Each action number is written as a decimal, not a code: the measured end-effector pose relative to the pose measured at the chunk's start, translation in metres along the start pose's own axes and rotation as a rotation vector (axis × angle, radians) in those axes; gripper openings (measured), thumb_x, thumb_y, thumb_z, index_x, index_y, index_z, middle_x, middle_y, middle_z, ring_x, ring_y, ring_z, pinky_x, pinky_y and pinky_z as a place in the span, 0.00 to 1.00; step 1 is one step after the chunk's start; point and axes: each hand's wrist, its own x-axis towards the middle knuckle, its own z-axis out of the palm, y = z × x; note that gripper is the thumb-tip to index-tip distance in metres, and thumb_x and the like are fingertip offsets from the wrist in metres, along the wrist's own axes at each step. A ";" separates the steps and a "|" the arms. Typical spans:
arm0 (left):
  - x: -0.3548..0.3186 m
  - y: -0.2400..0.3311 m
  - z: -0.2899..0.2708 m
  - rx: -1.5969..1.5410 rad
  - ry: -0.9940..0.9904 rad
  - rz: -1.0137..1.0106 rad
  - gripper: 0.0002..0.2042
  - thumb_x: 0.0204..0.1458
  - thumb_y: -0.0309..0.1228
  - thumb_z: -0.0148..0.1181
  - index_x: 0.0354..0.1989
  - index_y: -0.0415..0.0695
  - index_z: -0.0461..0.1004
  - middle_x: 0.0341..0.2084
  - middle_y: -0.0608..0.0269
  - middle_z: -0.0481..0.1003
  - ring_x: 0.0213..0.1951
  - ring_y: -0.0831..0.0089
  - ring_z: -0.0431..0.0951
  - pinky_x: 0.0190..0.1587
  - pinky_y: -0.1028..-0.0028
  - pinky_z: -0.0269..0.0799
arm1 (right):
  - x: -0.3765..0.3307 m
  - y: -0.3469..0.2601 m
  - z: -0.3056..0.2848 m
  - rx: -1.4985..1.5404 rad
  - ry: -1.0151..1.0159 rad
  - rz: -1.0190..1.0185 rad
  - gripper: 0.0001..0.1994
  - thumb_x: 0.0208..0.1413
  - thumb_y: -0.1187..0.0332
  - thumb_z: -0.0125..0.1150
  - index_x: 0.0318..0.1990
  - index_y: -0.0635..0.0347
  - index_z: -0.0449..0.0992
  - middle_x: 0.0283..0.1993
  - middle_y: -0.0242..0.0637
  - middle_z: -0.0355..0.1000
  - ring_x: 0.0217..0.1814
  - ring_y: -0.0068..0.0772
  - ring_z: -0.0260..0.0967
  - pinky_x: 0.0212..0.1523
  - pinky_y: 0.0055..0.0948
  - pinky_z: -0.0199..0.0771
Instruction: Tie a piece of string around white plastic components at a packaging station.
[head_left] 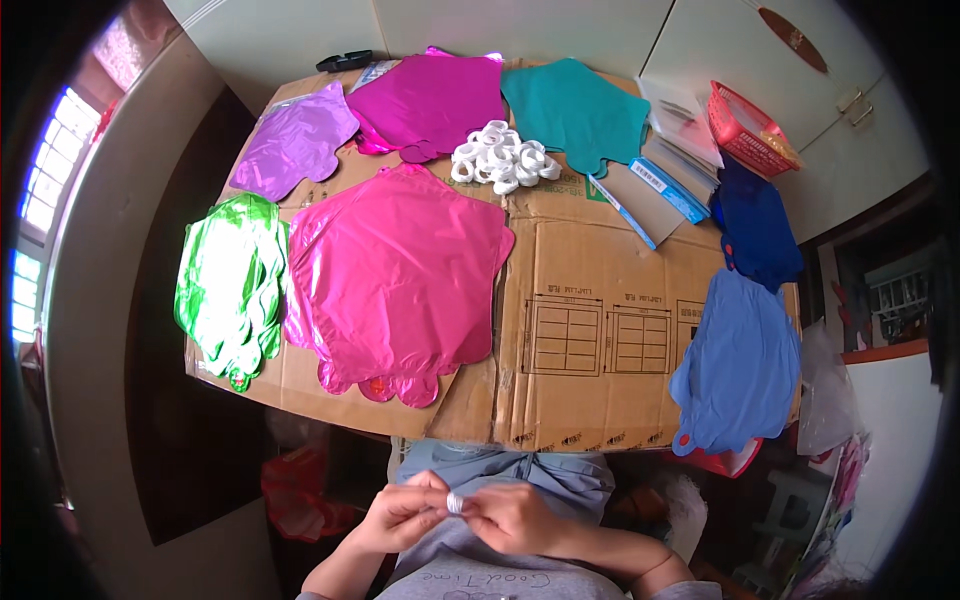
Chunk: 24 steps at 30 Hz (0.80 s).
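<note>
Home craft or party-supply workspace, worktop covered in flattened cardboard (590, 330), deflated foil balloons (395, 275) spread out (pink, purple, green, teal, blue), heap of white tape rolls (503, 157), red plastic basket (748, 128), white cupboard doors (740, 45), window (45, 170) at left

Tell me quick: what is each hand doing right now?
Left hand: fingers pinched on a small white ring, held close to the body.
Right hand: closed on the same ring from the other side.

Pink foil balloon (395, 275), green foil balloon (232, 285), white rings (503, 157).
</note>
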 end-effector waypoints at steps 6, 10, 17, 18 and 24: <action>0.004 -0.001 0.011 0.386 0.120 0.002 0.11 0.42 0.16 0.58 0.37 0.39 0.76 0.22 0.62 0.71 0.28 0.70 0.69 0.30 0.77 0.64 | 0.009 -0.014 -0.018 -0.187 0.034 -0.093 0.06 0.42 0.76 0.62 0.31 0.59 0.76 0.18 0.34 0.67 0.19 0.32 0.66 0.19 0.26 0.65; 0.002 0.000 0.008 0.291 0.018 -0.219 0.09 0.45 0.20 0.60 0.36 0.38 0.77 0.23 0.62 0.72 0.30 0.73 0.69 0.31 0.77 0.65 | 0.007 -0.001 -0.015 -0.078 0.169 -0.017 0.07 0.40 0.77 0.65 0.30 0.58 0.77 0.24 0.32 0.70 0.21 0.27 0.66 0.19 0.24 0.64; -0.003 -0.016 0.012 -0.463 0.090 -0.246 0.07 0.50 0.19 0.55 0.37 0.34 0.75 0.29 0.59 0.72 0.36 0.71 0.72 0.42 0.72 0.67 | 0.006 0.019 -0.008 0.329 0.130 0.137 0.05 0.48 0.77 0.62 0.33 0.60 0.78 0.30 0.32 0.71 0.26 0.21 0.66 0.25 0.18 0.64; -0.003 -0.017 0.014 -0.563 0.112 -0.237 0.07 0.50 0.18 0.54 0.37 0.32 0.75 0.30 0.57 0.72 0.37 0.68 0.73 0.45 0.70 0.68 | 0.006 0.020 -0.005 0.303 0.139 0.132 0.05 0.48 0.77 0.61 0.34 0.61 0.77 0.30 0.32 0.71 0.27 0.21 0.67 0.25 0.18 0.65; -0.004 -0.037 0.022 -0.270 0.260 -0.033 0.13 0.49 0.17 0.52 0.44 0.39 0.74 0.34 0.61 0.74 0.39 0.72 0.70 0.47 0.75 0.59 | 0.000 0.014 0.004 0.315 0.106 0.346 0.06 0.52 0.75 0.58 0.37 0.65 0.76 0.31 0.34 0.73 0.28 0.19 0.68 0.28 0.18 0.68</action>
